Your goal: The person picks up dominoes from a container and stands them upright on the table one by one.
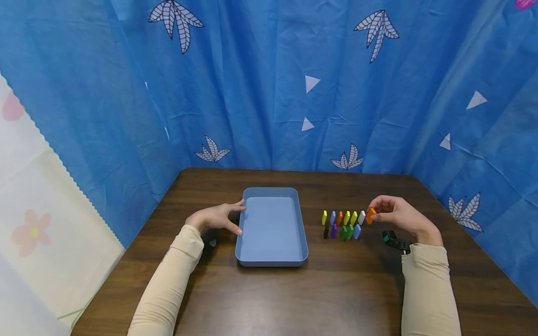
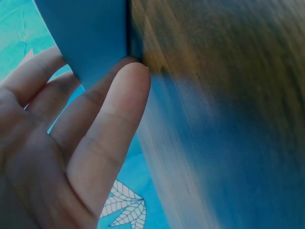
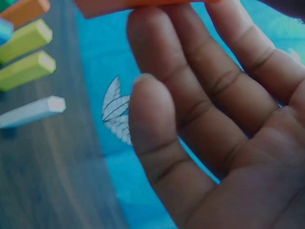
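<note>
My right hand [image 1: 401,215] pinches an orange domino block [image 1: 371,215] between thumb and fingers, at the right end of the back row of upright blocks. Beside it stands a white block [image 1: 362,217]; in the right wrist view the orange block's lower edge [image 3: 119,7] shows above the fingers. My left hand [image 1: 218,218] rests at the left rim of a blue-grey rectangular tray [image 1: 273,264], its fingers spread and fairly straight. From the left wrist, the thumb [image 2: 126,90] lies close against the tray's wall [image 2: 90,33].
Several coloured blocks stand in two rows right of the tray: yellow blocks [image 1: 354,217] among the back row, green [image 1: 350,232], purple [image 1: 334,231] and black [image 1: 326,232] ones in front. The brown wooden table [image 1: 336,298] meets a blue curtain [image 1: 252,93] behind.
</note>
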`<state>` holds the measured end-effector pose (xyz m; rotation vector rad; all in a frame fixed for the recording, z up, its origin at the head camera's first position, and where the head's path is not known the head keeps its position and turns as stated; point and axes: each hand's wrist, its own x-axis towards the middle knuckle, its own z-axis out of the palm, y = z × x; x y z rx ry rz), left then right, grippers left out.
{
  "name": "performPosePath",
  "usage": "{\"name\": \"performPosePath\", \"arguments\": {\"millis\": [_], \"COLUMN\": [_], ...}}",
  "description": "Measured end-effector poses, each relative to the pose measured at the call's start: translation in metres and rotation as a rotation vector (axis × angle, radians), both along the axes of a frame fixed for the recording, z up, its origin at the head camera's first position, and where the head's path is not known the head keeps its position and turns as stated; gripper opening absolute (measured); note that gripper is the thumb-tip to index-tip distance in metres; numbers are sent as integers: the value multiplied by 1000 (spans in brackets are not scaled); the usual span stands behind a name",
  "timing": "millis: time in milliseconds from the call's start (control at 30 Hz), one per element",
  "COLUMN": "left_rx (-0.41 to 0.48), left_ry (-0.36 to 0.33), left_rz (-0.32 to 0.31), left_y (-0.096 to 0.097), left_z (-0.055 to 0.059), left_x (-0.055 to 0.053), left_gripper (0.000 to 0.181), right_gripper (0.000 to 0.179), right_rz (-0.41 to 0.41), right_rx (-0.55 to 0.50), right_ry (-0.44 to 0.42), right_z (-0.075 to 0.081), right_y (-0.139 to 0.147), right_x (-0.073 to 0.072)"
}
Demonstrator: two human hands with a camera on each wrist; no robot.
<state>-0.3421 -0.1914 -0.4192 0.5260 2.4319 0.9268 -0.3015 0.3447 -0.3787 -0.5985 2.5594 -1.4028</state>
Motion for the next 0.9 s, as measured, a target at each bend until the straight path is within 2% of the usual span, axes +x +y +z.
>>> {"name": "performPosePath", "arguments": {"millis": [233,433,900], "left_rx": [13,33,28], "left_ry": [-17,-28,-20], "left_rz": [13,16,6], "left_y": [0,1,-2], "left_z": [-2,-3,2], "left_x": [2,3,2], "left_gripper": [94,93,93], "right_gripper": [30,29,23], "right_rz": [44,23,4], "right_rx": [23,23,17], "right_ry": [-73,-127,-130], "right_z": [-17,-31,-48], "right_y": [6,6,7], "right_x": [-5,-9,-9]}}
